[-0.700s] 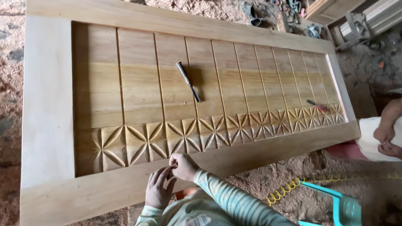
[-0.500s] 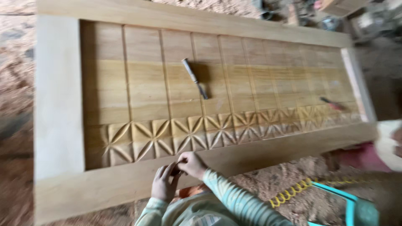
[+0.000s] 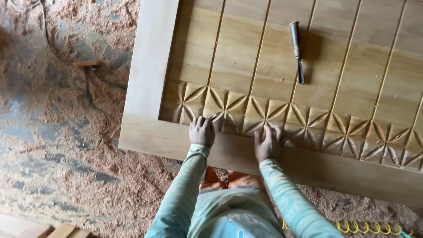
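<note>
- A large pale wooden door panel (image 3: 150,66) lies flat over a sawdust-covered floor (image 3: 53,176); smooth grooved planks run above a band of carved petal-shaped stars (image 3: 264,112).
- The left hand (image 3: 202,131) is curled on the lower rail, pinching a thin pointed tool (image 3: 213,117) against the carving.
- The right hand (image 3: 268,142) rests flat, fingers spread and released, on the carved edge.
- A dark metal chisel (image 3: 297,50) lies loose on the planks, well apart.

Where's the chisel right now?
In the head view the chisel lies untouched on the grooved panel of the wooden door, upper centre, above the carved leaf band and beyond the right hand.
</note>
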